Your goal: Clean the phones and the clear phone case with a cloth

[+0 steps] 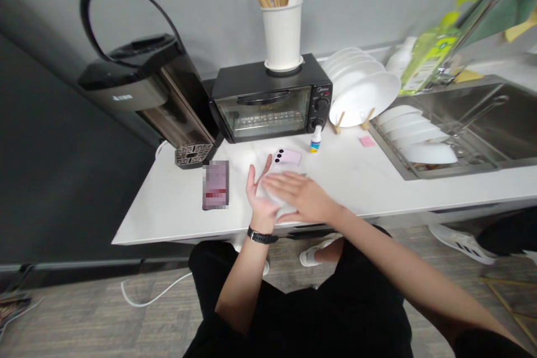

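Between my two hands, over the counter's front part, is a white tissue or cloth point(274, 197), blurred by motion. My left hand point(260, 196), with a black watch on the wrist, is palm up beneath it, thumb and fingers spread. Flat on top of the white cloth lies my right hand point(300, 196), its fingers stretched out to the left. Just behind my hands a light pink phone point(288, 157) with dark camera lenses lies on the counter. A small white and blue bottle point(316, 140) stands to its right. Whether anything lies inside the cloth is hidden.
A second phone-like object point(216, 184) lies left on the white counter point(168, 212). Behind are a water dispenser point(180, 95), a toaster oven point(268, 109) bearing a utensil cup point(282, 36), and racked plates point(363, 95). Right are a pink pad point(366, 141) and a sink point(478, 151) with bowls.
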Demonstrator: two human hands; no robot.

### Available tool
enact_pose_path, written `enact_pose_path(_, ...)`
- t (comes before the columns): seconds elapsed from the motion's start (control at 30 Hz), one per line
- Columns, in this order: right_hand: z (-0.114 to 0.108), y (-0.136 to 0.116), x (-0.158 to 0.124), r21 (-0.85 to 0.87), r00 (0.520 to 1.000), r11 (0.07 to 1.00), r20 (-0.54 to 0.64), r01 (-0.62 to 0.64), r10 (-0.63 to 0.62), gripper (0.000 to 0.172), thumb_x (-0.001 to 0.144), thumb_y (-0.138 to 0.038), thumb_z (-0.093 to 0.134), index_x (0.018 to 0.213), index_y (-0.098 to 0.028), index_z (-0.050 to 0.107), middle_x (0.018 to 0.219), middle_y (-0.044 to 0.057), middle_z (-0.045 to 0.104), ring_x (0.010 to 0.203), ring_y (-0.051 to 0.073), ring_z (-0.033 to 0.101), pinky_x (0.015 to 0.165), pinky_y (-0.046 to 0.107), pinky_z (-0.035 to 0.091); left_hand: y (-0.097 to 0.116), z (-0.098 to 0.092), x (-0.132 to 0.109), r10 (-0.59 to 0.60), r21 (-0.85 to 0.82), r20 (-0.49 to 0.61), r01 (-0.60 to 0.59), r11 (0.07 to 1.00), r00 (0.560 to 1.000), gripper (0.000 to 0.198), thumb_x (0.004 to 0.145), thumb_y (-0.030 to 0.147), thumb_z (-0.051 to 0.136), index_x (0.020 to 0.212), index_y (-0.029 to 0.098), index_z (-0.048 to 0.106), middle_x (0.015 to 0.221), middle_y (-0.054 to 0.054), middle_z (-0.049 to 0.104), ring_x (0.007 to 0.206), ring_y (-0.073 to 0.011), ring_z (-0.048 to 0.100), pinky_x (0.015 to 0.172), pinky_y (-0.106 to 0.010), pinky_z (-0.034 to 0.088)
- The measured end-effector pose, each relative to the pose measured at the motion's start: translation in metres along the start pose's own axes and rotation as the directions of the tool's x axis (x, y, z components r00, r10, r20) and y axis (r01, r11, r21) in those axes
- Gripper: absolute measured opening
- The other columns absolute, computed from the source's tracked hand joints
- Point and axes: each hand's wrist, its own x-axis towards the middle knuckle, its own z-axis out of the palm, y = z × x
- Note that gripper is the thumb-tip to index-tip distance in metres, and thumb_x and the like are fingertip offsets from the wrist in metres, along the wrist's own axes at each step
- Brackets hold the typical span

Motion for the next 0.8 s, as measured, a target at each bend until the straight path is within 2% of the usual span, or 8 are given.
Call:
enact_pose_path(0.1,-0.001,0.001,0.002,-0.024,0.994,0.995,-0.050,-0.098,0.097,0.071,0.059,-0.053,0.043,0.115,-0.014,0.025,0.119,0.007,0.027,0.108,0.022,0.020,0.090,0.038,0.022,-0.002,-0.004,0.001,0.073,-0.337,0.051,-0.052,0.940,0.996,0.046,0.077,0.040,0.015,0.088,0.018,0.053,0.093,-0.003,0.054,0.096,-0.0122,0.041,0.074,-0.030,0.037)
enact_pose_path(0.2,0.000,-0.007,0.002,0.033,1.000,0.999,-0.001,0.031,-0.031,0.063,0.061,-0.050,0.043,0.114,-0.018,0.028,0.117,0.003,0.030,0.107,0.019,0.024,0.089,0.035,0.026,-0.004,-0.007,0.001,0.081,-0.562,0.102,-0.009,0.827,0.991,0.036,0.076,0.038,0.025,0.100,0.022,0.046,0.101,-0.002,0.050,0.097,-0.0155,0.042,0.079,-0.033,0.034)
enact_pose_path(0.3,-0.002,-0.010,0.000,0.086,1.000,0.996,-0.009,0.014,-0.014,0.048,0.067,-0.040,0.043,0.111,-0.023,0.033,0.114,-0.001,0.035,0.105,0.017,0.028,0.088,0.034,0.028,-0.002,-0.006,0.000,0.048,-0.590,0.120,0.033,0.807,0.992,0.037,0.075,0.038,0.027,0.105,0.022,0.042,0.101,-0.003,0.050,0.095,-0.0186,0.043,0.079,-0.035,0.033)
enact_pose_path(0.5,-0.013,0.013,-0.008,0.294,0.960,0.939,-0.156,-0.180,0.233,0.028,0.072,-0.031,0.037,0.099,-0.028,0.044,0.101,-0.003,0.048,0.092,0.017,0.042,0.077,0.034,0.034,0.014,0.011,0.003,0.027,-0.462,0.210,0.075,0.884,0.977,0.039,0.074,0.042,0.028,0.107,0.024,0.039,0.100,-0.003,0.049,0.098,-0.0197,0.040,0.081,-0.036,0.031)
enact_pose_path(0.57,-0.013,0.019,-0.008,0.447,0.830,0.843,-0.315,-0.297,0.460,0.021,0.069,-0.033,0.042,0.087,-0.026,0.051,0.085,0.000,0.055,0.079,0.019,0.047,0.070,0.035,0.036,0.015,0.016,0.007,0.107,-0.303,0.168,-0.052,0.952,0.980,0.037,0.074,0.042,0.031,0.106,0.025,0.039,0.105,-0.001,0.046,0.101,-0.0186,0.037,0.084,-0.033,0.029)
enact_pose_path(0.67,-0.008,0.025,-0.005,0.699,0.498,0.640,-0.452,-0.317,0.740,0.015,0.067,-0.033,0.045,0.074,-0.022,0.052,0.067,0.000,0.053,0.066,0.017,0.048,0.061,0.033,0.037,0.009,0.014,0.010,0.277,0.142,0.079,-0.285,0.948,0.958,0.035,0.070,0.033,0.043,0.104,0.028,0.040,0.109,0.004,0.043,0.102,-0.0164,0.036,0.084,-0.027,0.030)
enact_pose_path(0.7,-0.006,0.026,-0.004,0.755,0.433,0.592,-0.450,-0.282,0.781,0.015,0.068,-0.033,0.043,0.074,-0.022,0.050,0.068,0.000,0.053,0.065,0.016,0.047,0.059,0.032,0.037,0.005,0.009,0.010,0.313,0.295,0.074,-0.320,0.900,0.947,0.035,0.069,0.030,0.045,0.103,0.028,0.041,0.107,0.004,0.044,0.099,-0.0166,0.039,0.081,-0.027,0.033)
enact_pose_path(0.8,0.001,0.028,-0.004,0.868,0.397,0.467,-0.374,-0.168,0.838,0.017,0.069,-0.033,0.041,0.082,-0.024,0.046,0.076,-0.002,0.053,0.067,0.014,0.048,0.058,0.030,0.038,-0.004,-0.007,0.007,0.327,0.573,0.090,-0.318,0.755,0.941,0.025,0.071,0.032,0.040,0.093,0.025,0.048,0.091,0.001,0.054,0.084,-0.0176,0.048,0.070,-0.029,0.040)
